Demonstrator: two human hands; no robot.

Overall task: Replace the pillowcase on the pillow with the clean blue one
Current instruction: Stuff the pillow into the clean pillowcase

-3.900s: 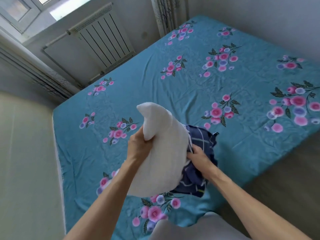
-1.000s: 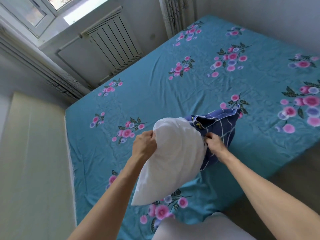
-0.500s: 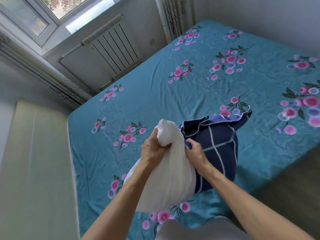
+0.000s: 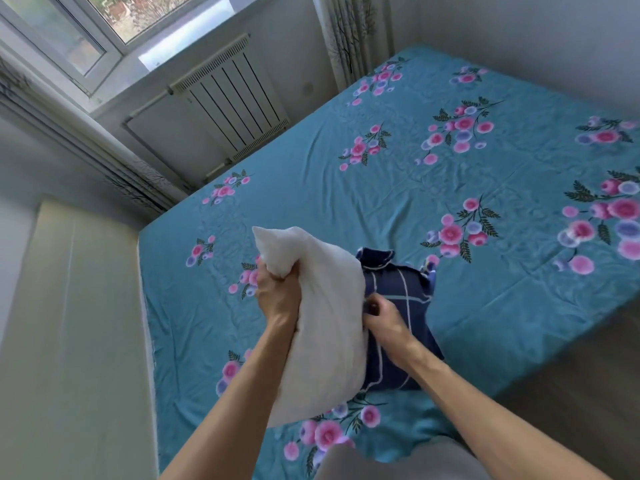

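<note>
A bare white pillow [image 4: 322,327] is held up above the near part of the bed. My left hand [image 4: 277,289] grips it just below its upper corner, which sticks up above my fist. A dark navy pillowcase with light stripes [image 4: 398,306] hangs bunched on the pillow's right side. My right hand [image 4: 382,315] pinches the navy fabric at the pillow's right edge. How far the pillow reaches into the case is hidden behind it.
The bed [image 4: 346,202] wears a teal sheet with pink flower prints. A white radiator [image 4: 235,98] stands under the window at the back. A pale beige panel [image 4: 69,323] runs along the bed's left side. My grey-clad knee [image 4: 398,462] is at the bottom edge.
The navy case has dropped from spread out to bunched against the pillow. My left hand has shifted lower on the corner, which now pokes up. My right hand moved down along the edge.
</note>
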